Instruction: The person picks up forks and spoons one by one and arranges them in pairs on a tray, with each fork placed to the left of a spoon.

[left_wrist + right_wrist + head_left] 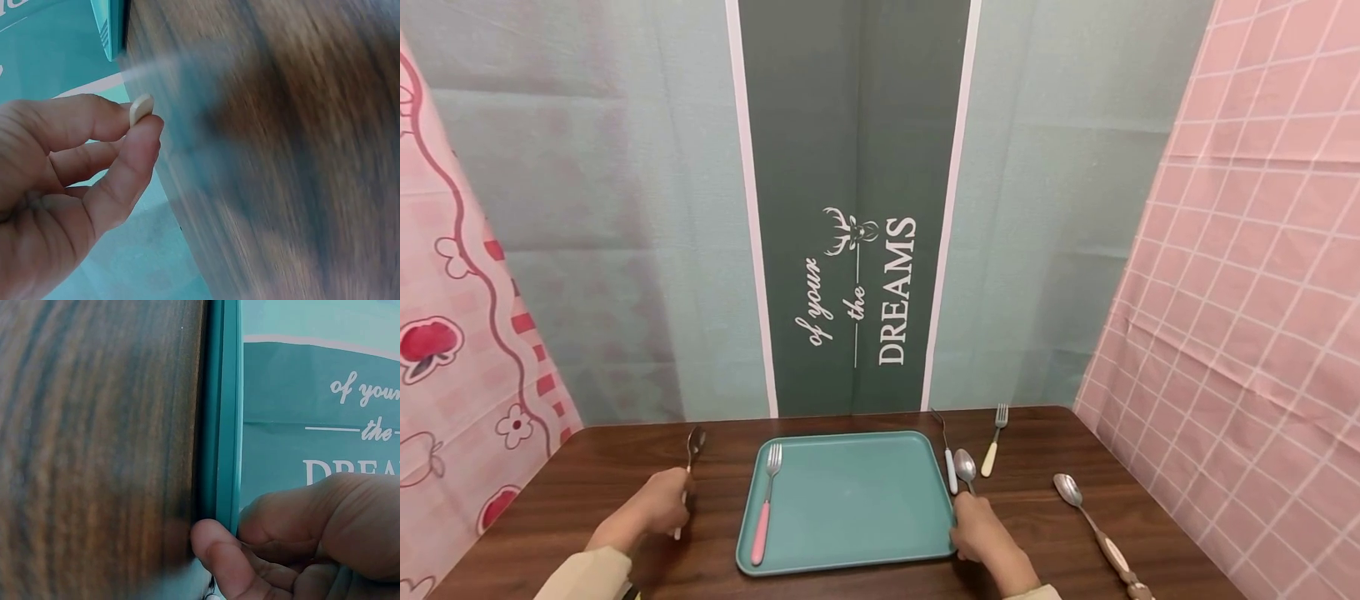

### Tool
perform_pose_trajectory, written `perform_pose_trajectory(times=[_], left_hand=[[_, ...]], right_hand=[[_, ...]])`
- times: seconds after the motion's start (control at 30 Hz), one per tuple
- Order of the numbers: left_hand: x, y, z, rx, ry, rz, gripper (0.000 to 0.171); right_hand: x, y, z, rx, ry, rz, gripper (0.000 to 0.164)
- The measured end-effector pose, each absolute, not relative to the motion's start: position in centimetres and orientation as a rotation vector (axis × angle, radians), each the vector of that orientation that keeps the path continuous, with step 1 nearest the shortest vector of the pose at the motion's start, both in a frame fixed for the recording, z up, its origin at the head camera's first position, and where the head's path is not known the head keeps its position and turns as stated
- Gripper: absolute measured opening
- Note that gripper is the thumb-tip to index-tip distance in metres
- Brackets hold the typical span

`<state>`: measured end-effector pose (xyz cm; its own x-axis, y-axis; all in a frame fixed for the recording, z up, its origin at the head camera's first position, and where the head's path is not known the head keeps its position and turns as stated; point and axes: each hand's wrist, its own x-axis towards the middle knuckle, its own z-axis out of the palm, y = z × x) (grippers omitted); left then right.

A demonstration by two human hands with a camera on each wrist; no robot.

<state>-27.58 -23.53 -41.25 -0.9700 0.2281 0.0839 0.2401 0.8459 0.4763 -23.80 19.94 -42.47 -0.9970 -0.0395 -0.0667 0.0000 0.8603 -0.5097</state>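
Observation:
My left hand point(664, 500) pinches a spoon point(696, 439) by its pale handle, left of the tray and with the bowl pointing away. In the left wrist view the handle's end point(142, 109) pokes out between thumb and fingers. My right hand point(981, 529) curls round the handle of another spoon point(965, 463) beside the tray's right edge; most of that handle is hidden under the fingers. In the right wrist view its fingertips point(214, 539) sit right at the tray rim point(226, 425). The teal tray point(857, 504) bears a fork with a pink handle point(762, 529).
Just beyond the right hand lie a slim utensil with a light blue handle point(951, 471) and a fork with a cream handle point(990, 458). Farther right is a long spoon with a decorated handle point(1108, 546). Cloth hangs behind the wooden table point(1037, 517) and at both sides.

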Motion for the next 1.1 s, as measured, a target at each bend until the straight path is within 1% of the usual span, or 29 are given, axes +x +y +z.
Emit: perform_pose_trajectory(times=[0.1, 0.17, 0.3, 0.43, 0.53, 0.77, 1.1], left_hand=[[-27.5, -23.3, -41.3, -0.368, -2.974, -0.812, 0.020], [-27.4, -23.2, -41.4, -0.346, -2.963, -0.856, 0.025], [-27.2, -22.9, -41.2, -0.246, -2.956, -1.045, 0.041], [-27.1, -22.6, -40.9, -0.183, -2.949, -1.236, 0.044], [-27.0, -22.5, -40.8, -0.234, -2.911, -1.341, 0.045], [-26.7, -22.0, -41.0, -0.451, -2.839, -1.489, 0.047], [-26.5, -20.7, -40.9, -0.516, -2.813, -1.643, 0.049]], right_hand=[[-23.8, 19.9, -42.4, -0.029, 2.955, -0.809, 0.013], [-23.8, 19.8, -42.4, -0.034, 2.958, -0.805, 0.013], [-23.8, 19.8, -42.4, -0.049, 2.963, -0.813, 0.014], [-23.7, 19.8, -42.4, -0.051, 2.965, -0.820, 0.013], [-23.7, 19.8, -42.4, -0.043, 2.965, -0.810, 0.012], [-23.8, 19.8, -42.4, -0.050, 2.967, -0.816, 0.013], [-23.8, 19.9, -42.4, -0.050, 2.965, -0.803, 0.011]])
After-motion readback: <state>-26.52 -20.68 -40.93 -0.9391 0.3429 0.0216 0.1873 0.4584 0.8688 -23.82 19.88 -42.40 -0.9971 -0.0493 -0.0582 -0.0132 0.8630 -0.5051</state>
